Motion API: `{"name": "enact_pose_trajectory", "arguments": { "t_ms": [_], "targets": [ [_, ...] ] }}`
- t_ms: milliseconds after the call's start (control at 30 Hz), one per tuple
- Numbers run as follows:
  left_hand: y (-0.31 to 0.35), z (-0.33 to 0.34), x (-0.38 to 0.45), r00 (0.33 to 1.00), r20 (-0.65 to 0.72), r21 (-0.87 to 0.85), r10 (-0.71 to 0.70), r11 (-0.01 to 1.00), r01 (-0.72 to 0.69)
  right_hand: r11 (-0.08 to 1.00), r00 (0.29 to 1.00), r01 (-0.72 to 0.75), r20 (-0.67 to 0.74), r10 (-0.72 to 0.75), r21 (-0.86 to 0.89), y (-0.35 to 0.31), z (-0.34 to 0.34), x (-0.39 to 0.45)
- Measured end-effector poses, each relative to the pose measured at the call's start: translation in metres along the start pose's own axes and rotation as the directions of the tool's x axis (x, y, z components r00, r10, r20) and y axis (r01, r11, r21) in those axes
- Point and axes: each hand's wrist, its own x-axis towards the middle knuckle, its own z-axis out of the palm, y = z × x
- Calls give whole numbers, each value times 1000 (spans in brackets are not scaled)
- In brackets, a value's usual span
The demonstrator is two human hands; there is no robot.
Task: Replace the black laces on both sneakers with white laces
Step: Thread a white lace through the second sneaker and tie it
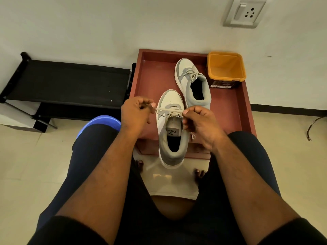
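Both hands are busy at the throat of the near sneaker (170, 128), each closed in a pinch on one side of its white lace (169, 111). The left hand (135, 113) grips a length of lace between thumb and curled fingers and draws it out to the left; the right hand (198, 122) pinches the other side just above the tongue, with a loose end hanging below it. The lace runs taut between them across the top eyelets, so the step in hand looks like tying off: tightening the knot or bow on this shoe.

The next move would call for an even pull outward on both sides until the knot seats, without dragging the shoe, whose heel overhangs the front edge of the red-brown tray (152, 55).

The far sneaker (192, 84) sits deeper in the tray, well apart from the hands, toe toward the wall, and already carries a white lace tied in a bow. No black laces are visible anywhere, so the task seems close to done.

Beside the far shoe, in the tray's back right corner, stands an orange tub (226, 68), which looks empty.
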Motion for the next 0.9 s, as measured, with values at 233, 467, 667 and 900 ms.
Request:
{"name": "enact_pose_trajectory", "arguments": {
  "t_ms": [233,467,667,900],
  "targets": [
    [8,15,-5,986,73,252,151,954,-164,953,988,142,-23,-154,-269,7,-6,7],
    [11,36,-14,954,275,-133,117,988,-82,974,973,157,-140,-181,-166,0,-7,6],
    [11,37,-14,935,309,-26,174,984,-174,991,986,136,-98,-137,-17,-2,-6,5],
    [12,39,-16,935,296,-131,196,978,-164,994,985,107,-135,-107,-5,0,-12,10]
  ]
}}
